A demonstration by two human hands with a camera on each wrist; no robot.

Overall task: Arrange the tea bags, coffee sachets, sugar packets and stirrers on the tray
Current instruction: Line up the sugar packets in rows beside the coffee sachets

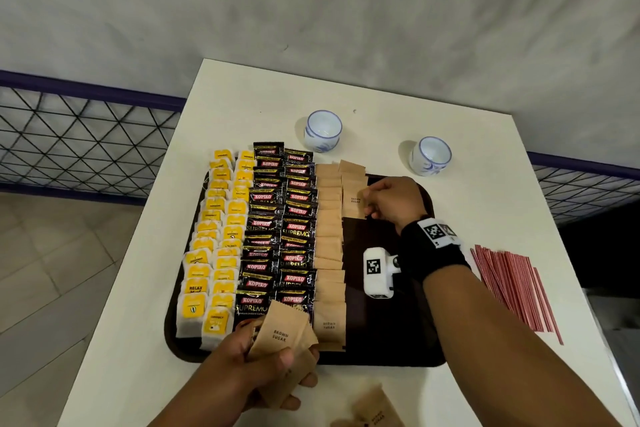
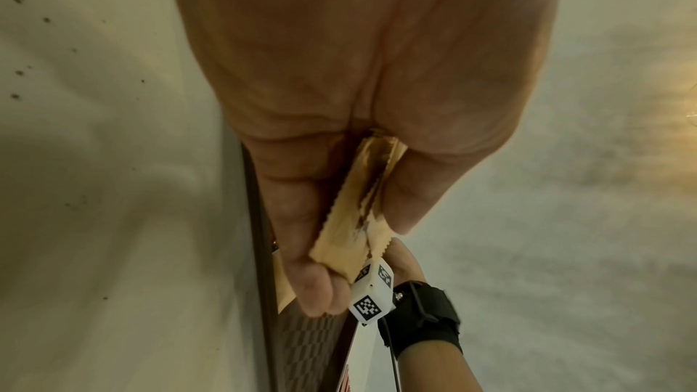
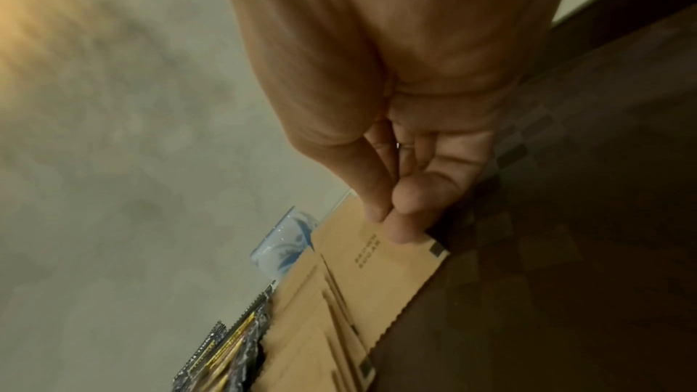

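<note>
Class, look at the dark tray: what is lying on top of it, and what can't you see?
On the tray lie rows of yellow tea bags, black coffee sachets and brown sugar packets. The packets overlap, hiding the tray's surface beneath.

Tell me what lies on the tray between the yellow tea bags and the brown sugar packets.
Two columns of black Kopiko coffee sachets fill that stretch of the tray, between the tea bags and sugar packets, in the head view.

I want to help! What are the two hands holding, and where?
Left hand grips a bunch of brown sugar packets by their lower ends. Right hand pinches one sugar packet's right edge.
</note>
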